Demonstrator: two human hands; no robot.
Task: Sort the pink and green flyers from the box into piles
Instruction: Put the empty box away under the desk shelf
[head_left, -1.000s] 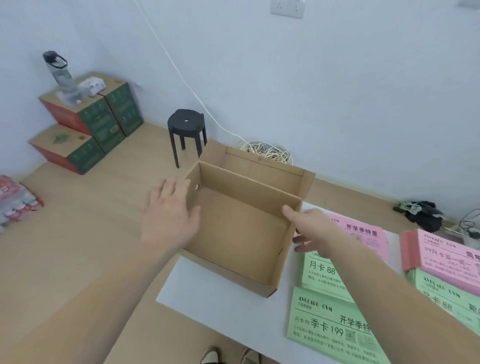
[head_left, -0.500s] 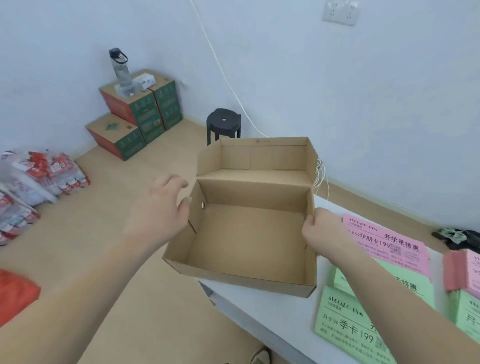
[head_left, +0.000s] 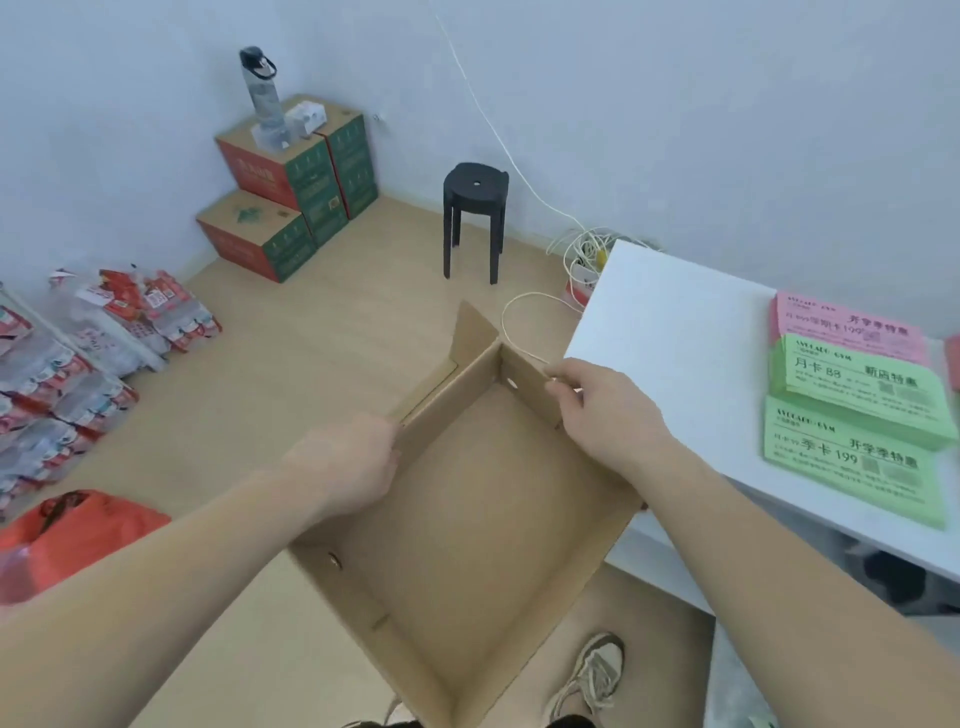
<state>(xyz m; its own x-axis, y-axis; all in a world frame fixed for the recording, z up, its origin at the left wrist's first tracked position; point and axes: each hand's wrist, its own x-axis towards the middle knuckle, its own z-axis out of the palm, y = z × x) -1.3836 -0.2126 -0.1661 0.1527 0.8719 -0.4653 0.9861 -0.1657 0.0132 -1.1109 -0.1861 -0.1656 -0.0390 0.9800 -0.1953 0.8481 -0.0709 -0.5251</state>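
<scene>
An empty brown cardboard box hangs in the air above the floor, left of the white table. My left hand grips its left wall. My right hand grips its far right wall, fingers curled over the rim. On the table at the right lie a pink flyer pile at the back, a thick green flyer pile in front of it, and another green flyer pile nearest the edge.
A black stool stands by the wall, with coiled cables beside the table. Red and green cartons with a water bottle on top sit in the corner. Packaged goods and an orange bag lie at the left. My shoe is below.
Both hands have taken hold of the box and carried it off the table, down and to the left, turning it. The view swung left; the flyer piles stayed on the table.
</scene>
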